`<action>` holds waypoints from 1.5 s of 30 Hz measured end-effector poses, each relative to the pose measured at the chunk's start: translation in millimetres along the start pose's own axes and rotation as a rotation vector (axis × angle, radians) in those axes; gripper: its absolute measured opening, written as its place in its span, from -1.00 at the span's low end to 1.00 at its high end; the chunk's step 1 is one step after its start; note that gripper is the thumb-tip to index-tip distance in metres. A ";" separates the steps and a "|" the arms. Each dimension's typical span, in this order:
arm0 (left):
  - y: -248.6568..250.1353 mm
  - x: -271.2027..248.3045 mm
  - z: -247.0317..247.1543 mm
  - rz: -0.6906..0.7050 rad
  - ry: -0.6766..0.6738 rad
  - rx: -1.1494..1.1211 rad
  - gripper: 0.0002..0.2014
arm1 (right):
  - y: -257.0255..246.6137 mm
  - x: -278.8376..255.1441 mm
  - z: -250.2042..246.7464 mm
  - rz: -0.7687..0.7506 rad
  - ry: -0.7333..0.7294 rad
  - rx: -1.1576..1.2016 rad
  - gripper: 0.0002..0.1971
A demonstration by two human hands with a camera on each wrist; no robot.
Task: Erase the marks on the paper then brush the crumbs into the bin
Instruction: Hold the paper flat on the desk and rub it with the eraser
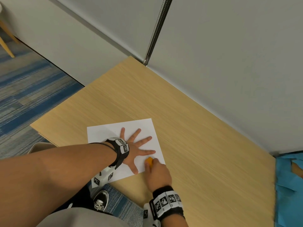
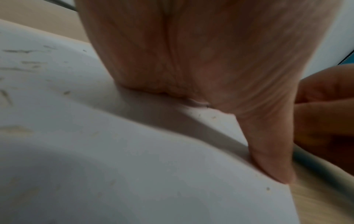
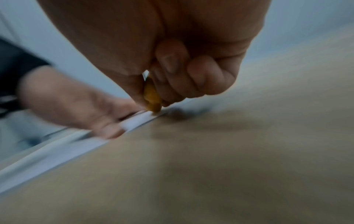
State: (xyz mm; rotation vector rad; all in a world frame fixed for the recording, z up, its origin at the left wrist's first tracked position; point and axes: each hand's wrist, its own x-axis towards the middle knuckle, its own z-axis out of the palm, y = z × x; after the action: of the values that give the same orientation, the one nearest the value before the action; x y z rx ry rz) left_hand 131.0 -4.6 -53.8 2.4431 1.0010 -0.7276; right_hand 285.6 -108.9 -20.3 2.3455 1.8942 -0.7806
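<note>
orange eraser (image 1: 149,161): pinched in right hand (image 1: 158,173), tip down on the paper's lower-right corner, lower centre of frame
paper (image 1: 146,126): white sheet lying flat on wooden table (image 1: 205,145), near its front edge
left hand (image 1: 133,150): fingers spread straight, palm pressing the sheet, holds nothing
marks (image 2: 23,60): faint grey smudges at left of left wrist view, some not yet erased
crumbs (image 2: 212,117): small specks near the palm
bin: not clearly in view
handling: paper light and thin, likely slides or creases, so keep it pinned close to the rub; eraser small and soft, grip it low
step: erasing, probably mid-task
</note>
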 end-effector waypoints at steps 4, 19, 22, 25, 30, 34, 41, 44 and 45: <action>0.6 1.1 2.8 -0.001 0.019 0.015 0.12 | -4.5 -9.6 4.2 -0.149 -0.022 -0.105 -0.60; 0.9 0.0 -0.9 -0.010 -0.020 -0.010 0.12 | 7.1 6.6 -0.7 -0.090 0.049 -0.079 -0.62; -0.9 2.3 2.8 0.000 0.018 0.008 0.12 | -3.1 -4.3 6.4 -0.222 -0.035 -0.120 -0.64; 0.5 0.9 -1.3 -0.004 -0.015 -0.007 0.13 | 12.2 12.5 -8.1 -0.119 -0.020 -0.089 -0.64; -0.4 -1.7 -1.4 0.004 -0.005 -0.014 0.14 | -1.1 7.5 -0.6 -0.176 -0.031 -0.072 -0.64; -0.1 0.5 0.6 0.015 -0.006 -0.003 0.17 | 5.2 9.3 -6.0 -0.208 -0.081 -0.100 -0.62; -1.3 -1.1 1.6 0.015 0.014 -0.010 0.19 | -1.8 7.1 1.1 -0.236 -0.071 -0.073 -0.65; -1.7 1.1 3.9 0.009 0.018 -0.003 0.24 | 7.2 11.2 -5.6 -0.212 -0.084 -0.098 -0.64; -1.5 1.0 1.7 0.002 -0.005 -0.007 0.26 | 13.2 18.3 -10.2 -0.152 -0.056 -0.060 -0.65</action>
State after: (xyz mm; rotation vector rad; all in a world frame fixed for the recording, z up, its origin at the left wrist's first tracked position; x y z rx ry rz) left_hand 130.0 -3.9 -56.0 2.4349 0.9974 -0.7275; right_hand 304.0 -92.4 -22.4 2.1419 2.0608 -0.7801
